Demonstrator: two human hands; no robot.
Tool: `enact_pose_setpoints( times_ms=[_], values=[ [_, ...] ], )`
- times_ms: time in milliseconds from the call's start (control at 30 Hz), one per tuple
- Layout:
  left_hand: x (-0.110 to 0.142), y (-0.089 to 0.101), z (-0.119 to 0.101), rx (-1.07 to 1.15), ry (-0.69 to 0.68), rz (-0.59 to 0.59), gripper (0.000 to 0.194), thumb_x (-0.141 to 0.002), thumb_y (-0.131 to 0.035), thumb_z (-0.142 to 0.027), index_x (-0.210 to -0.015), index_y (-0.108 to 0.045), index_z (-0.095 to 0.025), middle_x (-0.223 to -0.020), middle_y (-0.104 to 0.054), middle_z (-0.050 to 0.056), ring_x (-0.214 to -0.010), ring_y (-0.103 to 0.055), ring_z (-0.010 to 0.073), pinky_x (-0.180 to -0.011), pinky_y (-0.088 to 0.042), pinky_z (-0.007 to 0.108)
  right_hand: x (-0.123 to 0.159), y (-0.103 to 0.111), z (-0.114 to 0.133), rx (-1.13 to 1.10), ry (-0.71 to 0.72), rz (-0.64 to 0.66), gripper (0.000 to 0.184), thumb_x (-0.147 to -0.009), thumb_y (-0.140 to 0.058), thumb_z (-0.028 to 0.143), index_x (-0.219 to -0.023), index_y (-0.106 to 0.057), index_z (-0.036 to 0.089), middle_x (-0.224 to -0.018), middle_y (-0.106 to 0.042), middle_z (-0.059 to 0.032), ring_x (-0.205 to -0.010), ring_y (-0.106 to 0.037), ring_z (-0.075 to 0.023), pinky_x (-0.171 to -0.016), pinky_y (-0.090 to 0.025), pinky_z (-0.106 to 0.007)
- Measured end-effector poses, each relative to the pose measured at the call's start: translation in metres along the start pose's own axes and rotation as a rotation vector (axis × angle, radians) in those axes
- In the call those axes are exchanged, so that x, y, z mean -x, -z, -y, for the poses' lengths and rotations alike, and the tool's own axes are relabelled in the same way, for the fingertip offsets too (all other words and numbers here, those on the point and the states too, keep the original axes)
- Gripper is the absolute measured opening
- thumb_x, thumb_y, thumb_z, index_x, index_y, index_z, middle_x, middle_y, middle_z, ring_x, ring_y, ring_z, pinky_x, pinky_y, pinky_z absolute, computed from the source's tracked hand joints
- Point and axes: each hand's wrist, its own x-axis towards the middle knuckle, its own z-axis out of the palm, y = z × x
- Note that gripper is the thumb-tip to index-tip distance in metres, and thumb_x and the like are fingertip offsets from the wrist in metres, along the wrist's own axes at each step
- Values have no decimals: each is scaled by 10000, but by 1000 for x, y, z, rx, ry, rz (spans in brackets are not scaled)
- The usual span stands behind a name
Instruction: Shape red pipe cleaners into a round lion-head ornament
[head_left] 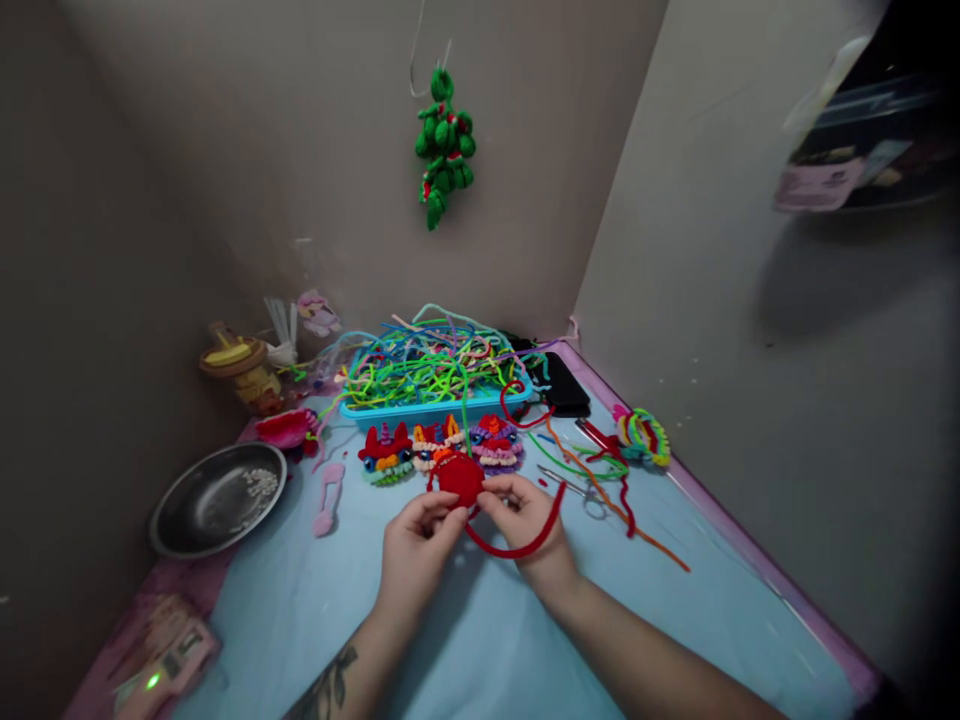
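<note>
My left hand (418, 548) and my right hand (525, 520) meet over the light blue table (480, 640). Together they pinch a round red pipe-cleaner piece (459, 478) between their fingertips. A loose red pipe cleaner (525, 545) runs from that piece and curves under my right hand. Just behind stand three small finished pipe-cleaner figures (439, 447) in red, orange and purple.
A blue tray (427, 410) heaped with coloured pipe cleaners sits at the back. A metal bowl (217, 497) lies at the left, scissors (574, 487) and loose strands at the right, a black phone (562, 390) behind. A green ornament (444, 145) hangs on the wall.
</note>
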Motion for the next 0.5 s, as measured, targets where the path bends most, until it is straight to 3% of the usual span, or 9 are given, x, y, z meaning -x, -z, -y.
enact_pose_setpoints(
  times_ms=[233, 500],
  values=[
    [1, 0, 1, -50, -36, -13, 210, -640, -718, -288, -798, -668, -159, -640, -659, 9, -527, -523, 95, -508, -405, 196, -4, -5, -7, -280, -134, 7, 238, -575, -727, 302, -721, -590, 174, -576, -640, 4, -532, -587, -134, -533, -466, -251],
    [1, -2, 3, -96, -55, -26, 183, -645, -716, -281, -784, -671, -171, -652, -672, 9, -550, -549, 102, -526, -426, 196, -4, -2, -17, -282, -155, 46, 228, -617, -726, 331, -741, -654, 154, -665, -654, -21, -608, -570, -131, -615, -451, -266]
  ],
)
